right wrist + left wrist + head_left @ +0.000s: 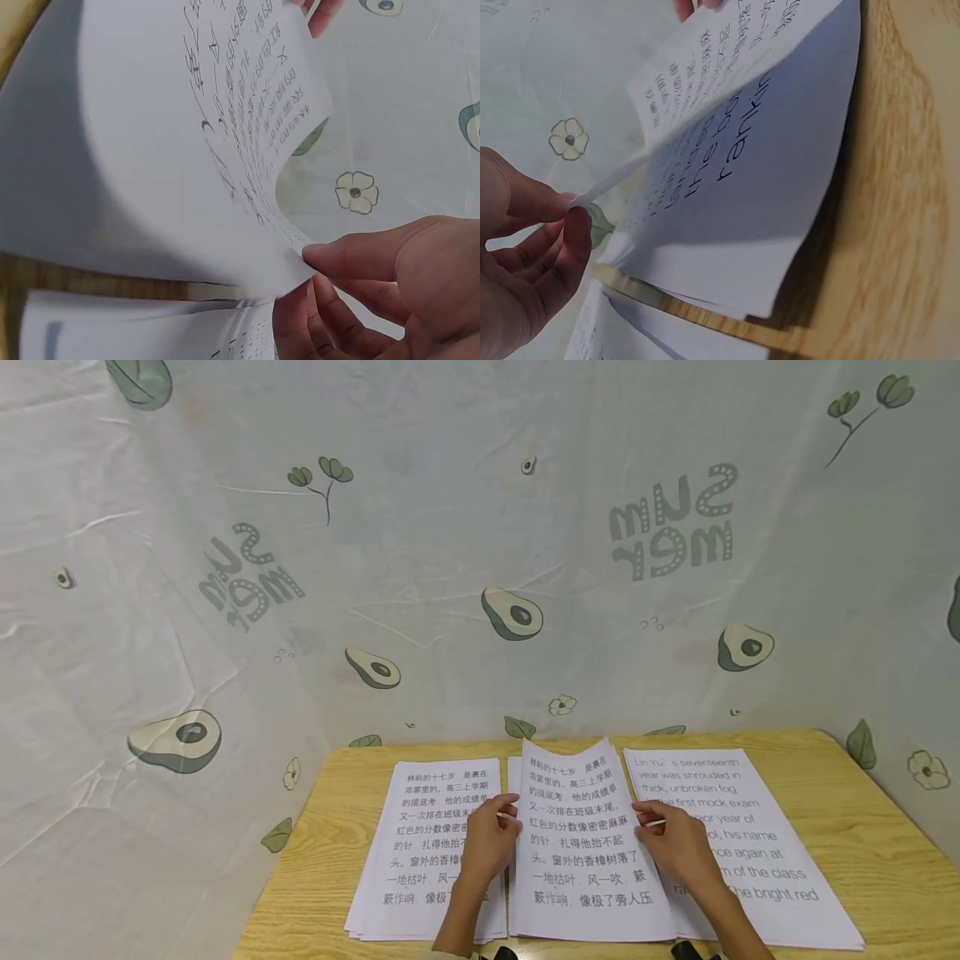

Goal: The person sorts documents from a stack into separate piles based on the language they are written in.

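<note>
A sheet of paper (577,852) with large Chinese print is held up by both hands over the middle stack. My left hand (492,839) pinches its left edge between thumb and fingers, and my right hand (675,843) pinches its right edge. In the right wrist view the sheet (150,135) bows between the two hands, its corner under the thumb (352,255). Beneath it, the left wrist view shows a page with English print (757,195) on the middle stack. The left hand (532,255) has the sheet's edge at its fingertips.
To the left lies a stack of Chinese-printed pages (382,860), partly behind the left forearm. A stack of English-printed pages (787,860) lies to the right, partly covered by the right hand. All rest on a wooden table (862,810). A patterned curtain (420,527) hangs behind it.
</note>
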The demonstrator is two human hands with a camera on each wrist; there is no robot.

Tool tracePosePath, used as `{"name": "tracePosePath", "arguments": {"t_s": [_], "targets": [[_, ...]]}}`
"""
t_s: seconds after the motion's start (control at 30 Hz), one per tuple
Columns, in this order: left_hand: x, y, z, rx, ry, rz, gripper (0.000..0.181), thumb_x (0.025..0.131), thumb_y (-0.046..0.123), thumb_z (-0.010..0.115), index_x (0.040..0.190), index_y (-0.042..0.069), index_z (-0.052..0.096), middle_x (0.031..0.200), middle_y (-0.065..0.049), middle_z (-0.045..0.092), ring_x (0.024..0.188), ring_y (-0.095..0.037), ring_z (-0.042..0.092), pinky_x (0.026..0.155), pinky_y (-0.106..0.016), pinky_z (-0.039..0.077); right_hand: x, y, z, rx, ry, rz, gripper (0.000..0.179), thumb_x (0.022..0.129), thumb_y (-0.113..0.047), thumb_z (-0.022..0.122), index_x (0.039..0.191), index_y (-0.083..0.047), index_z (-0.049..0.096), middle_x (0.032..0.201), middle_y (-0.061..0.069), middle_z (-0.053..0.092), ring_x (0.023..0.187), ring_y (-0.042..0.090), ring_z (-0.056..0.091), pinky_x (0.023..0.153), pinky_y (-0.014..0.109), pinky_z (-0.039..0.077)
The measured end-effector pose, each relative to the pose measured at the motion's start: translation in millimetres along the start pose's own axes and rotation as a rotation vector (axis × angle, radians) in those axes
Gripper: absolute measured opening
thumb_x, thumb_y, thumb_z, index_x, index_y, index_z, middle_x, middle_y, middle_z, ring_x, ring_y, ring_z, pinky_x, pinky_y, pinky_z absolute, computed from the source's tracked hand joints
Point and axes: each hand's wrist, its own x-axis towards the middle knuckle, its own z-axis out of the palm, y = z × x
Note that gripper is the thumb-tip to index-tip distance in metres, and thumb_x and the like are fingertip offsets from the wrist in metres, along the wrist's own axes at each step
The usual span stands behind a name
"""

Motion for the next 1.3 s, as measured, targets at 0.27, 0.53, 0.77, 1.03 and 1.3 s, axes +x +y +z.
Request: {"name": "tracePosePath", "arguments": {"t_s": [0.27, 0.53, 0.77, 1.03, 1.3], "targets": [[-1.3, 2.4, -5.8, -0.044, 0.004, 0.007, 0.044, 0.091, -0.006, 0.073, 0.134, 0.004, 0.072, 0.104, -0.004, 0.072, 0.087, -0.007, 0.067, 0.072, -0.019, 0.056, -0.8, -2.0, -2.7, -0.008, 0.027, -0.013, 0.037, 0.093, -0.004, 0.074, 0.129, 0.004, 0.073, 0.107, 0.014, 0.078, 0.093, 0.024, 0.076, 0.076, 0.023, 0.055], [-0.2, -0.9, -14.4, -0.051, 0.024, 0.017, 0.044, 0.090, -0.006, 0.074, 0.133, 0.004, 0.073, 0.106, -0.005, 0.073, 0.089, -0.008, 0.067, 0.072, -0.019, 0.056, -2.8, -9.0, -4.0, 0.045, 0.013, 0.004, 0.040, 0.096, -0.008, 0.073, 0.135, 0.001, 0.071, 0.113, 0.012, 0.077, 0.100, 0.023, 0.073, 0.078, 0.022, 0.052], [1.1, -4.8, -21.7, -0.042, 0.040, 0.004, 0.043, 0.090, -0.006, 0.074, 0.133, 0.004, 0.073, 0.106, -0.006, 0.074, 0.088, -0.010, 0.067, 0.069, -0.020, 0.057, -2.8, -16.0, -0.1, 0.074, 0.007, -0.004, 0.040, 0.096, -0.007, 0.073, 0.136, 0.001, 0.070, 0.112, 0.012, 0.077, 0.100, 0.023, 0.073, 0.075, 0.021, 0.052], [2.3, -12.3, -39.6, -0.008, 0.069, -0.007, 0.043, 0.091, -0.006, 0.074, 0.132, 0.005, 0.074, 0.106, -0.006, 0.074, 0.088, -0.012, 0.068, 0.071, -0.021, 0.056, 1.9, -28.8, 12.3, 0.104, -0.011, -0.029, 0.040, 0.095, -0.006, 0.073, 0.135, 0.002, 0.070, 0.111, 0.011, 0.077, 0.097, 0.021, 0.073, 0.074, 0.021, 0.053], [4.5, -27.7, -64.6, 0.042, 0.085, -0.020, 0.043, 0.091, -0.006, 0.074, 0.133, 0.006, 0.074, 0.107, -0.008, 0.074, 0.089, -0.015, 0.069, 0.073, -0.023, 0.057, 3.8, -47.5, 33.2, 0.164, -0.053, -0.004, 0.041, 0.096, -0.006, 0.073, 0.136, 0.001, 0.070, 0.110, 0.010, 0.075, 0.094, 0.018, 0.070, 0.067, 0.021, 0.053]]}}
